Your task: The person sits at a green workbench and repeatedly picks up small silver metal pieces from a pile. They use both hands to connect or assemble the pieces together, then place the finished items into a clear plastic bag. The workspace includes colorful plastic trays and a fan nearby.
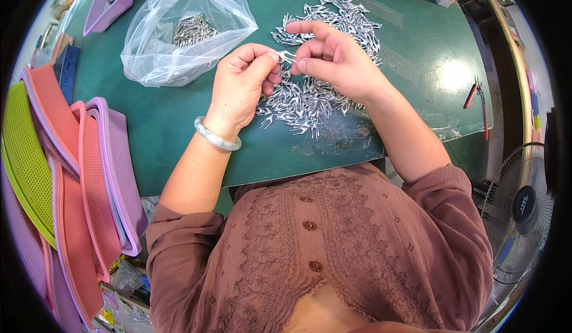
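"Pinched in the left hand (247, 74), thumb against finger: one part (288, 57), smooth silvery metal, pronged. And the right hand (339, 59)?"

"Thumb and a bent finger sit at the prongs, forefinger stretched out. I can't tell whether it grips."

"How many more parts?"

"One loose pile (304, 103), too many to count, spread on the green table (185, 115) below and beyond the hands."

"Bags?"

"One, far left: clear, crinkled plastic, the bag (155, 65) gaping around a heap (193, 30) of metal pieces. Past it, one purple tray (101, 11), straight-sided."

"Near left?"

"Baskets (110, 166), pink and purple, perforated, overlapping; just one green basket (27, 166)."

"Right side?"

"One red-handled tool (485, 121) on the table, and nearer, one round wire-caged fan (524, 205)."
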